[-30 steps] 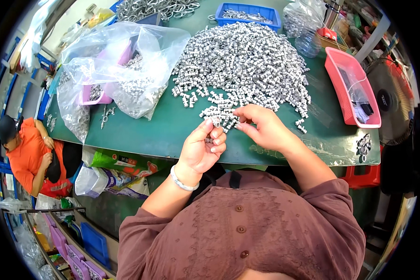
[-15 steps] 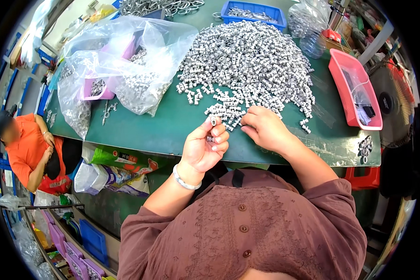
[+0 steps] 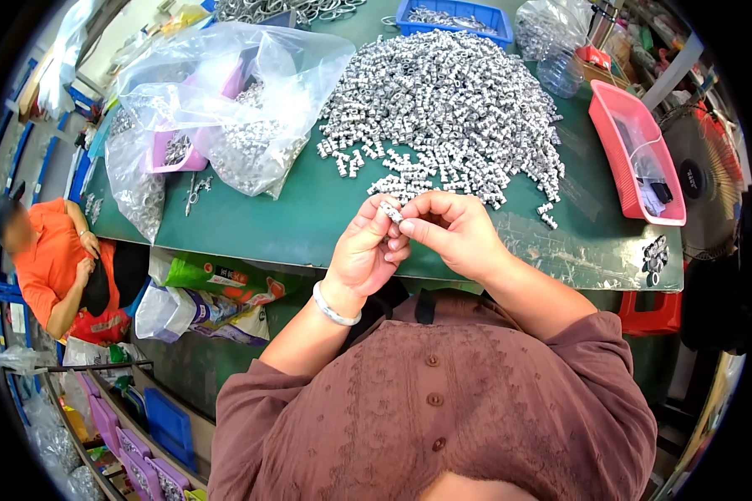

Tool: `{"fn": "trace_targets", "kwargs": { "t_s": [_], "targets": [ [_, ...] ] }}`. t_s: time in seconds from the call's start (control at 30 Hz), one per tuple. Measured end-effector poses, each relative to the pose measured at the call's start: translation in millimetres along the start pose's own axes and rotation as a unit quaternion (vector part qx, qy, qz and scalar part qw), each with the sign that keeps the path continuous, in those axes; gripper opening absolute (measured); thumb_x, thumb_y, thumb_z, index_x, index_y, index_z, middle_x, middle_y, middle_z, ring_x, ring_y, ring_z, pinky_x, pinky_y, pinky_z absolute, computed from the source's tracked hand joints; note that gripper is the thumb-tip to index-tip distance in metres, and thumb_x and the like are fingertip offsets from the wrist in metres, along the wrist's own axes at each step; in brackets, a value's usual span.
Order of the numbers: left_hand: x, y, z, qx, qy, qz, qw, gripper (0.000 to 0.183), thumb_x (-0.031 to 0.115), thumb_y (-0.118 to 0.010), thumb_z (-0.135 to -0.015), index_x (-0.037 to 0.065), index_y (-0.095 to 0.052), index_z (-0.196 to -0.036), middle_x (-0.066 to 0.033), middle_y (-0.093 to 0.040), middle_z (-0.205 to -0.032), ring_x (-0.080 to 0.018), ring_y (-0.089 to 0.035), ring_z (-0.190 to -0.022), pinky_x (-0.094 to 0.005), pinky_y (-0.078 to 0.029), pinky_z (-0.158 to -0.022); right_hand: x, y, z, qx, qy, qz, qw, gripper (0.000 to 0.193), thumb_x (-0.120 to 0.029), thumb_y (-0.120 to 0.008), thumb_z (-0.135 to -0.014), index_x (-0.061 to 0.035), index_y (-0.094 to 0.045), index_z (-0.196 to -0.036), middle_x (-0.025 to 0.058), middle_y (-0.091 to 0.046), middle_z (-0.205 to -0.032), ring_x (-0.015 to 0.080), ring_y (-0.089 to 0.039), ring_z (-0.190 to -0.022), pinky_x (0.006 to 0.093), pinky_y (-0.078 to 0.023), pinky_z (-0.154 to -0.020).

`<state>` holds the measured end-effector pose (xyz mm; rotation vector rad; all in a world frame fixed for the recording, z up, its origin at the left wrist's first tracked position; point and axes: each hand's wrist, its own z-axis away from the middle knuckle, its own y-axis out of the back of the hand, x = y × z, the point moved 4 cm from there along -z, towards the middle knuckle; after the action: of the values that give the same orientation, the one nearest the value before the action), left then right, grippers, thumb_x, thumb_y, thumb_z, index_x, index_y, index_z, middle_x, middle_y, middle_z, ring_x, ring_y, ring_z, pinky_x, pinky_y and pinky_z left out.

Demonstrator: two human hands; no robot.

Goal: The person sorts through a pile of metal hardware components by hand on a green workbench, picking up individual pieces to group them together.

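Just off the near edge of a large pile of small silver ribbed metal fittings [image 3: 443,100], my two hands meet over the green table. One small metal fitting [image 3: 392,214] is pinched between the thumb and fingers of my left hand [image 3: 361,255], palm turned up, a pale bangle at the wrist. The fingertips and thumb of my right hand [image 3: 464,238] press together at the right end of that same fitting. The curled lower fingers of my left hand hide whatever lies in its palm.
Clear plastic bags [image 3: 309,63] of metal parts and a purple bin [image 3: 194,161] stand left on the table. A blue tray [image 3: 510,35] is behind the pile, a pink basket [image 3: 617,159] at right. Dark rings [image 3: 653,260] lie near the right corner. A person in orange [image 3: 46,259] sits at left.
My right hand has left the pile's near edge and moved left to meet my left hand. Its fingers now touch the fitting there. My left hand has stayed nearly in place.
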<state>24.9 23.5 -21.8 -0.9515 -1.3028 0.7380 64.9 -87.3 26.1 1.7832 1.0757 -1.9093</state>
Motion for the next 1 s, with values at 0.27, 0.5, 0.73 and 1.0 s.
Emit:
{"fn": "trace_targets", "kwargs": {
  "t_s": [0.27,0.5,0.73,1.0],
  "targets": [
    [1,0,-1,-0.032,-0.013,-0.027,0.999,0.012,0.02,-0.051,-0.087,0.011,-0.052,-0.096,0.0013,-0.052,-0.073,-0.0074,-0.046,-0.061,-0.0169,-0.034,-0.05,-1,-1,2,-0.013,-0.007,-0.043,0.999,0.007,-0.003,-0.056,-0.082,0.0029,-0.057,-0.086,0.0069,-0.061,-0.08,0.0128,-0.059,-0.073,0.0252,-0.049,-0.069],
    [-1,-1,0,0.001,-0.046,-0.06,0.997,0.011,0.02,-0.051,-0.088,0.013,-0.051,-0.097,0.0008,-0.05,-0.076,-0.0075,-0.043,-0.061,-0.0175,-0.034,-0.05,3,1,3,-0.009,-0.01,-0.066,0.998,0.009,-0.006,-0.056,-0.083,0.0023,-0.057,-0.087,0.0065,-0.061,-0.078,0.012,-0.059,-0.071,0.024,-0.048,-0.067],
    [-5,-7,2,0.054,-0.084,-0.124,0.987,0.01,0.02,-0.048,-0.089,0.013,-0.052,-0.096,0.0014,-0.051,-0.072,-0.0076,-0.044,-0.059,-0.0179,-0.034,-0.048,5,2,6,0.049,0.0,-0.097,0.994,0.01,-0.006,-0.056,-0.082,0.0013,-0.058,-0.089,0.0053,-0.061,-0.08,0.0091,-0.056,-0.069,0.0215,-0.046,-0.065],
    [5,-7,7,0.108,-0.132,-0.235,0.957,0.016,0.021,-0.052,-0.088,0.006,-0.056,-0.089,0.0015,-0.051,-0.066,-0.0054,-0.042,-0.053,-0.0174,-0.032,-0.046,4,14,1,0.047,0.02,-0.025,0.998,0.012,-0.005,-0.057,-0.081,0.0011,-0.06,-0.09,0.0032,-0.06,-0.079,0.0081,-0.055,-0.069,0.0207,-0.045,-0.064]
  ]
}}
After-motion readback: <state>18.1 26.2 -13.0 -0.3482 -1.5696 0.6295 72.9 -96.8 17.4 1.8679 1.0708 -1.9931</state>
